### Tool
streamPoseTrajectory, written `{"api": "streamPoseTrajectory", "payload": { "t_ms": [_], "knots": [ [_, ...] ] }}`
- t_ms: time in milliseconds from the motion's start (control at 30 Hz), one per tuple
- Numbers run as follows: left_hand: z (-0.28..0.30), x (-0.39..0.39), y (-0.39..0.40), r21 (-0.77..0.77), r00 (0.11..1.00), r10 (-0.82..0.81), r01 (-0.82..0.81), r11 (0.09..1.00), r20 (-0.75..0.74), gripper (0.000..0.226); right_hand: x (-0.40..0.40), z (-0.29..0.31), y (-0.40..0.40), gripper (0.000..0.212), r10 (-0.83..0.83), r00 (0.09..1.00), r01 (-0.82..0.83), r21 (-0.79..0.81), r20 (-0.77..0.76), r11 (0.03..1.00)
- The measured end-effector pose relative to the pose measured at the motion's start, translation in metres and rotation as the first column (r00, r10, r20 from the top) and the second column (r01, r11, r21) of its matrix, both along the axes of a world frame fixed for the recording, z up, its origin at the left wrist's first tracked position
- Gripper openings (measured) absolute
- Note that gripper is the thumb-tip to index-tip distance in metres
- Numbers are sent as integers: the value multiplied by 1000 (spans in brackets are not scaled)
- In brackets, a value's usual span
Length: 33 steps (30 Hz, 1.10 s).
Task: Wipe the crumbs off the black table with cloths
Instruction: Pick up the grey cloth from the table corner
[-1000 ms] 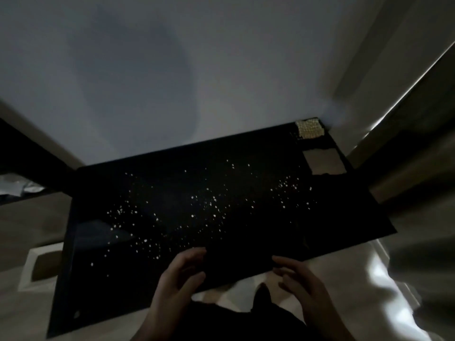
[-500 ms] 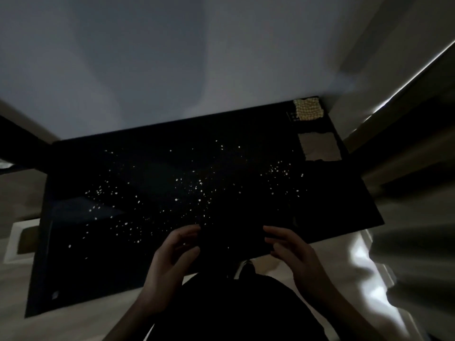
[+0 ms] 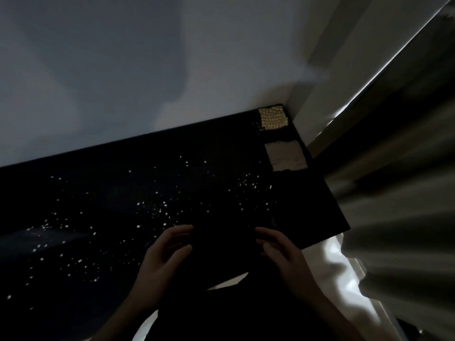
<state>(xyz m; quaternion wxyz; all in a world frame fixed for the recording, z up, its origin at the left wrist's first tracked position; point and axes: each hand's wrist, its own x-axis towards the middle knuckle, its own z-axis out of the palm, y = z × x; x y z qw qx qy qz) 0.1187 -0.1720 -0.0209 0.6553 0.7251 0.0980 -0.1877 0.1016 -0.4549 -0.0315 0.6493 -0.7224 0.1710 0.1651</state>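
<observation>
The bench (image 3: 307,205) is black and flat, and it stands against a pale wall (image 3: 172,70). Its far right corner meets the wall corner. The room is very dim, so the black surface shows almost no detail.

The crumbs (image 3: 157,210) are small pale dots, scattered over the middle and the left part of the bench top. They are thicker in a band from the lower left toward the centre, and a smaller group (image 3: 251,183) lies more to the right. Near the right edge the surface is free of them.

In the far right corner lies a cream cloth (image 3: 273,118) with a bumpy, woven texture. Just in front of it, along the right edge, lies a grey cloth (image 3: 285,155), flat and roughly square. The two cloths are near each other but do not touch.

Both hands are at the near edge of the bench, apart from each other. The left hand (image 3: 162,254) has its fingers curled inward, and the right hand (image 3: 280,249) has its fingers bent and pointing to the left. Between them there is a very dark area; I cannot tell if they hold something dark there. To the right of the bench hangs a pale curtain (image 3: 398,230) in folds.
</observation>
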Motion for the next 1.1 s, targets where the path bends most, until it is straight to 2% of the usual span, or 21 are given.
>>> {"api": "streamPoseTrajectory", "payload": {
  "t_ms": [133, 233, 400, 567, 667, 767, 900, 1000, 1100],
  "knots": [
    [-4, 4, -29, 31, 996, 91, -90, 995, -19, 55, 43, -2, -25, 32, 107, 994, -105, 40, -31, 994],
    [-12, 11, -66, 81, 987, 160, -158, 984, -17, 27, 75, -7, -62, 31, 166, 985, -162, 71, -46, 984],
    [-8, 37, -143, 147, 962, 274, -269, 952, -12, 31, 124, -17, -141, 30, 214, 976, -210, 82, -46, 974],
    [-19, 73, -200, 175, 950, 312, -306, 936, -3, 30, 173, -43, -204, 27, 231, 971, -226, 67, -67, 972],
    [-32, 94, -214, 196, 953, 301, -288, 937, -37, 27, 202, -61, -219, 26, 238, 970, -239, -17, -51, 971],
    [-48, 118, -225, 225, 951, 302, -280, 933, -71, 24, 240, -94, -229, 28, 176, 983, -182, -162, -49, 970],
    [-68, 145, -233, 249, 938, 312, -270, 930, -148, 20, 295, -150, -236, 61, 150, 983, -182, -455, -105, 872],
    [-76, 155, -240, 253, 932, 326, -280, 926, -162, 20, 324, -168, -231, 82, 163, 967, -243, -510, -197, 825],
    [-76, 156, -249, 256, 932, 323, -276, 926, -165, 22, 341, -176, -221, 90, 83, 958, -226, -545, -275, 807]
  ]
}}
